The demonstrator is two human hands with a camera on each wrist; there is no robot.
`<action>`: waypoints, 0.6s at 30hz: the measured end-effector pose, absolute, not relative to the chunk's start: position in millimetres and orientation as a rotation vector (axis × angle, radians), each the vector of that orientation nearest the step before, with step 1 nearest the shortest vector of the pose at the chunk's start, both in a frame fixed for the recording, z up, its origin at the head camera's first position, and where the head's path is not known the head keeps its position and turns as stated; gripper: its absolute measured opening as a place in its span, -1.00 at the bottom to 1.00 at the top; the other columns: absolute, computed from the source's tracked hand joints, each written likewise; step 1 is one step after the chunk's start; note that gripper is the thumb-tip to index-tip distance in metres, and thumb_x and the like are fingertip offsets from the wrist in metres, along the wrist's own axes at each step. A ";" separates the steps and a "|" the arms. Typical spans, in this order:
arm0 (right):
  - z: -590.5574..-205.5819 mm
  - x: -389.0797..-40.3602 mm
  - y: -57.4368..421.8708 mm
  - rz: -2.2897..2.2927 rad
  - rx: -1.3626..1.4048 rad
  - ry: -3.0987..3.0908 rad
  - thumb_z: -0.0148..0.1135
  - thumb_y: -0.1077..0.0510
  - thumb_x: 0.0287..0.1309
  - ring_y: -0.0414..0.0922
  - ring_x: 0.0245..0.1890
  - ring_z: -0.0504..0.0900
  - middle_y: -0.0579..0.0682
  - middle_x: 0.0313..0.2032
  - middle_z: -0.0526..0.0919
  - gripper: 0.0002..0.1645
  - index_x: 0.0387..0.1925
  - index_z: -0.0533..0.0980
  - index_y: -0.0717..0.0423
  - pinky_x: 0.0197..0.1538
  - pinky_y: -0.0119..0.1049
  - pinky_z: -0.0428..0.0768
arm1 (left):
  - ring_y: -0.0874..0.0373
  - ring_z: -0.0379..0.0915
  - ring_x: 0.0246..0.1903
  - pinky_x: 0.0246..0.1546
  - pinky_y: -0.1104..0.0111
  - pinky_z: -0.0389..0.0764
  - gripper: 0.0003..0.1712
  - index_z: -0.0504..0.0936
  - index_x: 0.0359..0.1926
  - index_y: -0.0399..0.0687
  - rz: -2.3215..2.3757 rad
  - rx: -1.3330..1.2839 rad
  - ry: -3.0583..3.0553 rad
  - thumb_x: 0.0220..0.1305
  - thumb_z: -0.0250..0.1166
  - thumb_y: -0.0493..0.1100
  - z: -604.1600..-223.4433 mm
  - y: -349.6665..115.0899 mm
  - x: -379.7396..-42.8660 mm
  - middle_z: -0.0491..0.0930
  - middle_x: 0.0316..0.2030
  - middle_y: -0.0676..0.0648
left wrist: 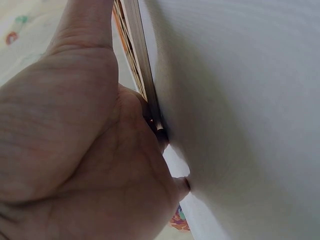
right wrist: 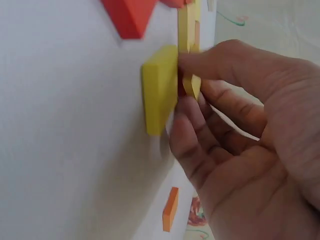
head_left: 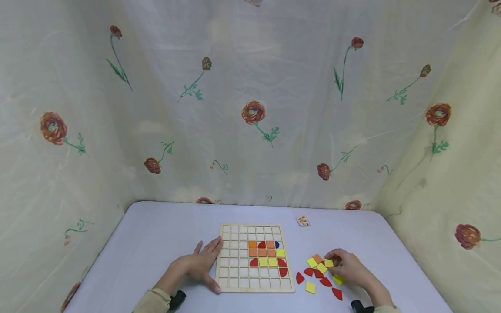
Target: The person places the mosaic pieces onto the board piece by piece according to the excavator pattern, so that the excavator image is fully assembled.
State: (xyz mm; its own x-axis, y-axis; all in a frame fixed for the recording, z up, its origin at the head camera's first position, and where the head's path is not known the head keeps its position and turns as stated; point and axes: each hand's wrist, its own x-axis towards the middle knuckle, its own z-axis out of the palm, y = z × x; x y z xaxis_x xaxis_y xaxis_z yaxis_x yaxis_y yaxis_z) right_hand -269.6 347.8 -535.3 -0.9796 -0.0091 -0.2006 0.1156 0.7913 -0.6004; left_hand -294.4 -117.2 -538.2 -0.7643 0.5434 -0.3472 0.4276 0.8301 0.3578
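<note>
Where the right hand (head_left: 349, 267) pinches, a yellow tile (head_left: 328, 263) juts leftward

a flower-patterned curtain (head_left: 231, 134) hangs around a white table (head_left: 168, 230).

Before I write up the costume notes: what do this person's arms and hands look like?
Both arms wear light beige sleeves, with a small black device by each sleeve's end. The left hand and the right hand are bare: no glove or ring shows.

Yellow tile (right wrist: 196, 87) in right grip (right wrist: 272, 147)
</note>
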 end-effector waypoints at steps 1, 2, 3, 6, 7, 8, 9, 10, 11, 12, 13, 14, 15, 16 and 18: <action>-534.9 -269.8 347.9 -0.948 0.090 2.794 0.41 0.26 -0.03 -0.13 -0.29 0.46 -0.05 -0.27 0.57 -0.62 -0.11 0.55 0.18 -0.24 -0.28 0.54 | -0.07 -0.44 0.53 0.45 -0.16 -0.33 0.66 -0.34 0.51 -0.20 0.359 0.720 2.569 -0.34 0.39 0.56 -538.2 -117.3 -294.5 -0.39 0.53 -0.20; -534.7 -269.8 348.3 -0.947 0.095 2.799 0.42 0.25 -0.04 -0.13 -0.30 0.47 -0.05 -0.29 0.58 -0.63 -0.12 0.56 0.18 -0.26 -0.29 0.54 | -0.07 -0.44 0.53 0.45 -0.16 -0.33 0.66 -0.34 0.51 -0.20 0.359 0.719 2.570 -0.34 0.39 0.56 -538.1 -117.4 -294.6 -0.39 0.53 -0.20; -534.9 -270.1 348.7 -0.949 0.095 2.805 0.43 0.24 -0.04 -0.14 -0.32 0.47 -0.05 -0.32 0.58 -0.64 -0.14 0.56 0.18 -0.27 -0.30 0.54 | -0.07 -0.44 0.53 0.45 -0.15 -0.33 0.66 -0.34 0.51 -0.19 0.360 0.717 2.569 -0.34 0.39 0.56 -538.1 -117.5 -294.8 -0.39 0.54 -0.19; -535.8 -270.9 350.3 -0.952 0.090 2.824 0.44 0.24 -0.04 -0.16 -0.36 0.48 -0.06 -0.37 0.58 -0.69 -0.20 0.58 0.17 -0.32 -0.33 0.54 | -0.06 -0.43 0.53 0.45 -0.15 -0.32 0.66 -0.34 0.51 -0.19 0.355 0.715 2.572 -0.34 0.39 0.56 -537.9 -117.3 -295.5 -0.39 0.54 -0.19; -535.8 -270.9 350.3 -0.950 0.085 2.832 0.44 0.24 -0.04 -0.16 -0.36 0.48 -0.06 -0.38 0.58 -0.70 -0.21 0.58 0.17 -0.33 -0.33 0.55 | -0.06 -0.43 0.53 0.45 -0.16 -0.32 0.66 -0.34 0.51 -0.19 0.355 0.715 2.572 -0.34 0.38 0.57 -537.7 -117.2 -295.8 -0.38 0.54 -0.19; -535.6 -270.7 349.9 -0.951 0.083 2.838 0.44 0.24 -0.04 -0.16 -0.37 0.48 -0.06 -0.38 0.58 -0.70 -0.21 0.58 0.16 -0.34 -0.34 0.54 | -0.06 -0.43 0.53 0.45 -0.15 -0.32 0.66 -0.34 0.52 -0.18 0.355 0.713 2.571 -0.34 0.38 0.57 -537.6 -117.2 -295.9 -0.38 0.54 -0.18; -535.1 -270.4 348.8 -0.952 0.083 2.843 0.44 0.23 -0.04 -0.16 -0.37 0.48 -0.06 -0.38 0.58 -0.70 -0.21 0.58 0.16 -0.34 -0.35 0.54 | -0.05 -0.43 0.53 0.45 -0.16 -0.32 0.66 -0.34 0.52 -0.18 0.357 0.714 2.568 -0.34 0.38 0.57 -537.4 -117.2 -296.0 -0.38 0.54 -0.18; -533.5 -269.7 346.9 -0.956 0.075 2.847 0.45 0.22 -0.03 -0.16 -0.37 0.48 -0.06 -0.37 0.58 -0.69 -0.21 0.58 0.17 -0.34 -0.35 0.53 | -0.06 -0.43 0.53 0.45 -0.16 -0.32 0.66 -0.34 0.52 -0.19 0.358 0.715 2.568 -0.34 0.38 0.57 -537.2 -117.2 -296.0 -0.38 0.54 -0.18; -531.7 -268.9 344.2 -0.966 0.073 2.851 0.45 0.21 -0.03 -0.16 -0.37 0.47 -0.06 -0.38 0.58 -0.70 -0.21 0.58 0.16 -0.35 -0.35 0.53 | -0.06 -0.43 0.53 0.45 -0.16 -0.31 0.65 -0.34 0.52 -0.19 0.361 0.715 2.566 -0.33 0.38 0.56 -537.2 -117.1 -296.0 -0.38 0.54 -0.18; -529.5 -267.9 340.8 -0.969 0.068 2.858 0.45 0.20 -0.03 -0.16 -0.37 0.47 -0.06 -0.38 0.57 -0.70 -0.21 0.58 0.15 -0.35 -0.36 0.52 | -0.06 -0.43 0.53 0.45 -0.16 -0.31 0.65 -0.33 0.52 -0.19 0.363 0.715 2.565 -0.33 0.38 0.56 -537.3 -117.2 -296.0 -0.38 0.54 -0.18; -526.4 -266.5 336.4 -0.976 0.055 2.863 0.45 0.18 -0.02 -0.16 -0.37 0.46 -0.06 -0.38 0.57 -0.69 -0.21 0.57 0.15 -0.36 -0.36 0.51 | -0.06 -0.42 0.53 0.45 -0.16 -0.31 0.65 -0.33 0.52 -0.19 0.365 0.715 2.564 -0.33 0.39 0.56 -537.4 -117.2 -295.9 -0.38 0.54 -0.18; -523.6 -265.3 331.4 -0.986 0.043 2.865 0.45 0.17 -0.01 -0.16 -0.37 0.46 -0.06 -0.39 0.56 -0.70 -0.21 0.57 0.14 -0.37 -0.36 0.51 | -0.06 -0.43 0.53 0.45 -0.16 -0.31 0.65 -0.33 0.52 -0.19 0.367 0.715 2.563 -0.33 0.39 0.56 -537.7 -117.2 -295.8 -0.38 0.54 -0.18; -520.5 -263.8 325.8 -0.997 0.022 2.864 0.45 0.16 -0.01 -0.16 -0.37 0.45 -0.06 -0.39 0.56 -0.69 -0.21 0.57 0.14 -0.38 -0.36 0.50 | -0.06 -0.43 0.53 0.45 -0.16 -0.32 0.66 -0.33 0.51 -0.19 0.368 0.716 2.564 -0.34 0.39 0.56 -538.0 -117.2 -295.7 -0.38 0.54 -0.19; -517.4 -262.3 319.6 -1.010 -0.004 2.858 0.45 0.15 -0.01 -0.16 -0.37 0.45 -0.06 -0.40 0.55 -0.70 -0.22 0.57 0.13 -0.39 -0.37 0.49 | -0.07 -0.42 0.53 0.45 -0.16 -0.32 0.66 -0.33 0.51 -0.19 0.366 0.716 2.565 -0.34 0.40 0.55 -538.4 -117.1 -295.7 -0.38 0.54 -0.19; -513.3 -259.5 305.9 -1.032 -0.061 2.838 0.46 0.13 -0.01 -0.16 -0.36 0.45 -0.07 -0.40 0.55 -0.69 -0.22 0.57 0.10 -0.38 -0.39 0.49 | -0.07 -0.42 0.53 0.45 -0.15 -0.32 0.66 -0.33 0.51 -0.19 0.365 0.716 2.567 -0.34 0.40 0.55 -539.0 -116.9 -295.5 -0.38 0.54 -0.19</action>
State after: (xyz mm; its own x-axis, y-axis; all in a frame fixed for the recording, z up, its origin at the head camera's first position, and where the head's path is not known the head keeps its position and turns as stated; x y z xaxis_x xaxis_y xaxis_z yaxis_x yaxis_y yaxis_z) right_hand -259.5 305.9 -513.3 -0.9919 -0.0793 -0.0995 0.0031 0.7664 -0.6424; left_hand -295.5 -116.9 -539.0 -0.7654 0.5415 -0.3478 0.4231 0.8306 0.3620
